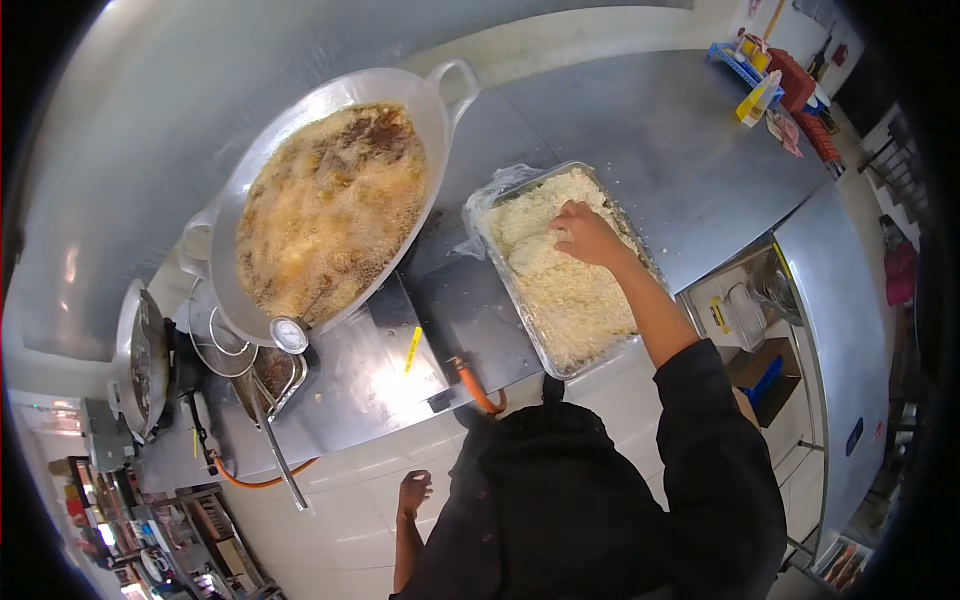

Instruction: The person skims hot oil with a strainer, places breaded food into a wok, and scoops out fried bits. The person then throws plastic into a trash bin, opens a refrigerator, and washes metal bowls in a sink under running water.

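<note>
My right hand point(585, 235) is over the upper part of a metal tray point(540, 345) filled with pale crumbs point(575, 300). Its fingers are bent down at the crumbs, and whatever they may hold is too small to make out. Clear plastic point(480, 208) sticks out at the tray's upper left edge. My left hand point(415, 491) hangs low beside my body, away from the counter, fingers loosely curled and apart with nothing in them. Left of the tray, a large metal wok point(432, 120) holds bubbling oil point(330, 210) with browned pieces in it.
A dial thermometer point(289, 335) sits at the wok's near rim. Beside it, a long-handled strainer point(222, 330) rests over a small tray point(290, 385). An orange hose point(475, 387) crosses the counter edge. A lidded pan point(140, 360) stands far left, a blue basket point(740, 66) far right.
</note>
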{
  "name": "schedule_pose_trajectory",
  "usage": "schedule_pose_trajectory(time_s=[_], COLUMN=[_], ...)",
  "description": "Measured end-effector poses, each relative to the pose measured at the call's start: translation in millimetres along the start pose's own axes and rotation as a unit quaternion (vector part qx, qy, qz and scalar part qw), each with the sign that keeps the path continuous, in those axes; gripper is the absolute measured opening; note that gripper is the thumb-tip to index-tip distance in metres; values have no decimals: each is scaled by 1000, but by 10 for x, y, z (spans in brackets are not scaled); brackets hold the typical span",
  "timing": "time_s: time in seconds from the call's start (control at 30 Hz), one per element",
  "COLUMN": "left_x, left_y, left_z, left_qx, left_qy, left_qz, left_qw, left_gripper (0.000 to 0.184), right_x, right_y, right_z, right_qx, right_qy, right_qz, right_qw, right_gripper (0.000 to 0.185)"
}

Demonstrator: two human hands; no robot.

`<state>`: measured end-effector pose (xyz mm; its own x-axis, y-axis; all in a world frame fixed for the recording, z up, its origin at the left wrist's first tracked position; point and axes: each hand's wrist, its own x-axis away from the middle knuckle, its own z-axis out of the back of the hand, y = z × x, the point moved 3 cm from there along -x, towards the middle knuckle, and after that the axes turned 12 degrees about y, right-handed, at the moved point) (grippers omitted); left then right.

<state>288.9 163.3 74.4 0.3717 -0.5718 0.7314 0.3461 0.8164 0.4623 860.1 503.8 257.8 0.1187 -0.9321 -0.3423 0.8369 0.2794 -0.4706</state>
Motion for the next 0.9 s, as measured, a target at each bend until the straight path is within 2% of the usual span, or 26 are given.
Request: schedule_pose_trajectory(time_s=[0.03, 0.13, 0.17, 0.23, 0.33, 0.43, 0.5, 0.53, 0.6, 0.63, 0.73, 0.77, 0.87, 0.9], left_x=[-25, -81, -84, 44, 399, 436, 247, 298, 396, 375, 487, 560, 456, 385], left_y=[-130, -587, -600, -740, -437, -472, -730, -707, -670, -724, -671, -583, -730, -782], left_z=[-37, -258, -344, -389, -422, -494, -588, -613, -682, -728, -759, -771, -763, -749], left_qx=[43, 23, -38, -20, -9, 69, 134, 106, 50, 147, 88, 102, 112, 77], left_qy=[-21, -53, -96, -88, -65, -67, -64, -46, -10, -34, -33, -38, -61, -56], left_qz=[4, -95, -93, -43, -8, 3, 28, 6, -36, -5, -36, -6, 18, -31], left_qw=[999, 994, 990, 995, 998, 995, 988, 993, 998, 989, 995, 994, 992, 995], left_gripper=[28, 27, 27, 27, 30, 33, 36, 36, 37, 36, 35, 33, 31, 31], right_x=[-28, -33, -49, -79, -230, -306, -347, -363, -434, -458, -724, -719, -817, -803], right_y=[-85, -148, -150, -180, -277, -273, -226, -204, -152, -115, 127, 186, 345, 343], right_z=[33, -124, -157, -251, -233, -213, -261, -288, -183, -138, -181, -241, -364, -367], right_qx=[-34, -47, -13, 53, 105, 128, 67, 37, 11, -2, 7, 103, 2, 7], right_qy=[-34, -8, -25, -62, -201, -177, -251, -289, -252, -235, -204, -94, -178, -165], right_qz=[27, 91, 69, 28, -17, 92, 51, 31, 28, 25, 19, 99, 18, 8], right_qw=[998, 995, 997, 996, 974, 971, 964, 956, 967, 972, 979, 985, 984, 986], right_gripper=[41, 47, 46, 45, 41, 40, 41, 41, 44, 45, 52, 56, 59, 59])
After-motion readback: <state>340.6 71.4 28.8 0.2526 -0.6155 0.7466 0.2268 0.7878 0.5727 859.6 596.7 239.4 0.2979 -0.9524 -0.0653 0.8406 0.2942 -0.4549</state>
